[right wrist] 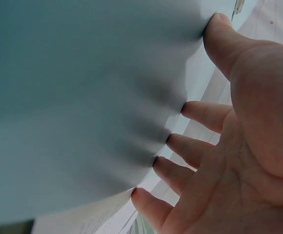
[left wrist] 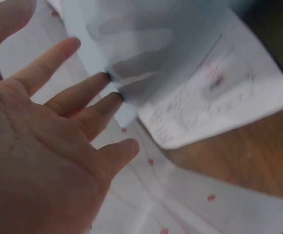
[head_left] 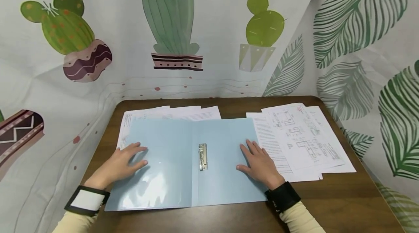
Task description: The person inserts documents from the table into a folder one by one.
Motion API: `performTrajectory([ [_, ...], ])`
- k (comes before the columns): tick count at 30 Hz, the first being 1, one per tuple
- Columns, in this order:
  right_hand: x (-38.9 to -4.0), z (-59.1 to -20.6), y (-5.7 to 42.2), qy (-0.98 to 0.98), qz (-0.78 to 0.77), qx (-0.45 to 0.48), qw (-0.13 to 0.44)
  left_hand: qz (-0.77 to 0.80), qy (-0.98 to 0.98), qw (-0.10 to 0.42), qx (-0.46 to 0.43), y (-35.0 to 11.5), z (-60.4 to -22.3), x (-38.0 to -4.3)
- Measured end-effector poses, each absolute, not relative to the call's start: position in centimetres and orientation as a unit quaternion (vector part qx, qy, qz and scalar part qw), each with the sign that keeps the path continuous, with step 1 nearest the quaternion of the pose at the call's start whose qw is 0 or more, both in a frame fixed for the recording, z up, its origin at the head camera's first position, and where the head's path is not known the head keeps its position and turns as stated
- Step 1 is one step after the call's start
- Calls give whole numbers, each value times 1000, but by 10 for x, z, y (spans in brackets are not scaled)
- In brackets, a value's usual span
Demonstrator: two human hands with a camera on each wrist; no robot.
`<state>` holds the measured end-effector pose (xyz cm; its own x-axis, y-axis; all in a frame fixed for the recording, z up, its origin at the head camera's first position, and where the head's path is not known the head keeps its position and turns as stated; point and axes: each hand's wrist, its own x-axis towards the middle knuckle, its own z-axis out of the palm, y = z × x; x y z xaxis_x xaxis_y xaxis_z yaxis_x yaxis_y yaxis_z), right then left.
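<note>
My L hand (head_left: 122, 164) + R hand (head_left: 261, 163) fingers spread, tips on blue folder (head_left: 168, 153), mid table (head_left: 229, 220). Done: folder open flat. Undone: clip (head_left: 203, 157) w/o paper; L sheets (head_left: 209, 113) + R sheets (head_left: 304, 143) outside.

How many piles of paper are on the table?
2: the left pile shows past the far edge of the folder; the right pile lies along its right side. Both appear partly covered, so more paper may be hidden underneath.

Your left sleeve (head_left: 74, 222) and right sleeve (head_left: 302, 220) are pale cream; you wear a black left wristband (head_left: 87, 208) with a white rectangular panel (head_left: 87, 199) and a broad black right wristband (head_left: 284, 197).
</note>
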<state>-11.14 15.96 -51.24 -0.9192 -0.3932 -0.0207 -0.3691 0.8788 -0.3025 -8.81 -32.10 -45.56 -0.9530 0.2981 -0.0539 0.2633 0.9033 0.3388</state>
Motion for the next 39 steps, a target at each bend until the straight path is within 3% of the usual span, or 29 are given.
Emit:
performTrajectory([
  [8,-111,-514,160,968,-144,-200,41,197,971,104,91,-273,-483,-84],
  [18,-111,-513,159,969,-139,-201,43,262,958,48,108,-205,-509,-81],
  [27,-112,-511,158,969,-138,-200,44,232,966,47,100,-171,-518,-78],
  [39,-112,-512,158,969,-141,-199,32,167,977,56,121,-162,-525,-75],
])
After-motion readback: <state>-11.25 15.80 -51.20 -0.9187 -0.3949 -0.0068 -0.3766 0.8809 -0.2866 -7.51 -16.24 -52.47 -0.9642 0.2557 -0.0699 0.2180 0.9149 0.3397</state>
